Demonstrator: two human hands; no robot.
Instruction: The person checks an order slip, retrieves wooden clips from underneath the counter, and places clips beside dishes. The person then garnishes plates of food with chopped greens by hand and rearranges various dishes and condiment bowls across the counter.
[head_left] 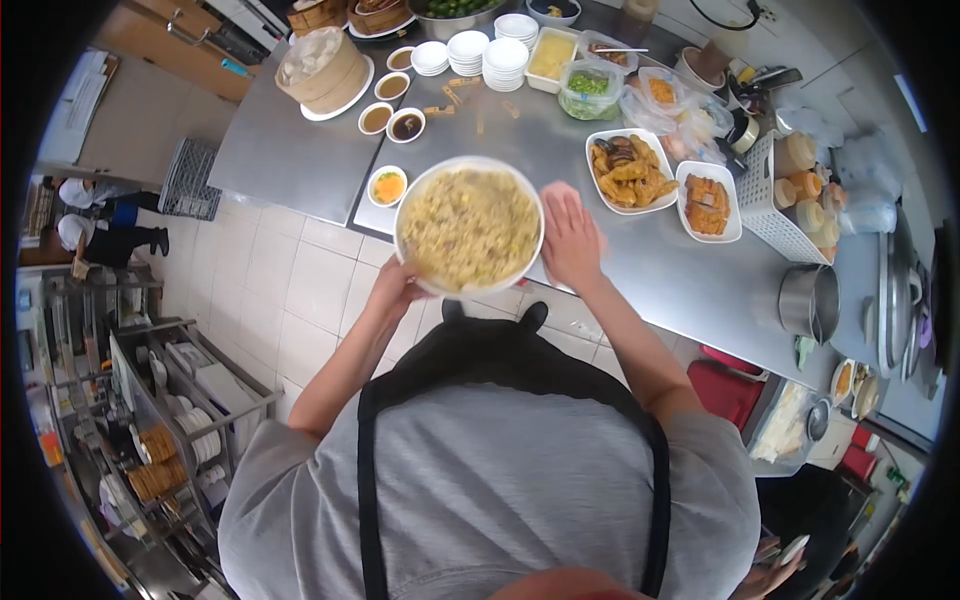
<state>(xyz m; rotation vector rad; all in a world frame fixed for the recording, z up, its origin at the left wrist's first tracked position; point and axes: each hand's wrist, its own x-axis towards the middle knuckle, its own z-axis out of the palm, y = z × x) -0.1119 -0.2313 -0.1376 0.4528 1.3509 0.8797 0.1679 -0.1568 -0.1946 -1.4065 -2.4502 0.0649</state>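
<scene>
A person in a grey shirt (520,480) and black apron (470,365), seen from above, stands at the near edge of a metal bench (275,150). A round white bowl (470,162) filled with fried rice (468,228) is held level over that edge, partly above the bench and partly above the tiled floor (315,300). The left hand (398,285) grips the bowl's lower-left rim, its fingers closed on the side. The right hand (573,238), blurred, is at the bowl's right side, its fingers extended and pointing toward the far edge; whether it touches the bowl cannot be told.

Just left of the bowl, near the bench's near edge, sits a small cup (386,204) with orange and green contents. Beyond it, toward the far edge, stand four sauce cups (376,118) and three stacks of small white dishes (505,68). A bamboo steamer (335,97) rests on a plate toward the left end.

Right of the right hand are two square dishes: one of golden fried pieces (632,182), the other of browned slices (708,205). Farther right come a white basket (775,205) of bottles and, near the right end, a metal pot (800,300).
</scene>
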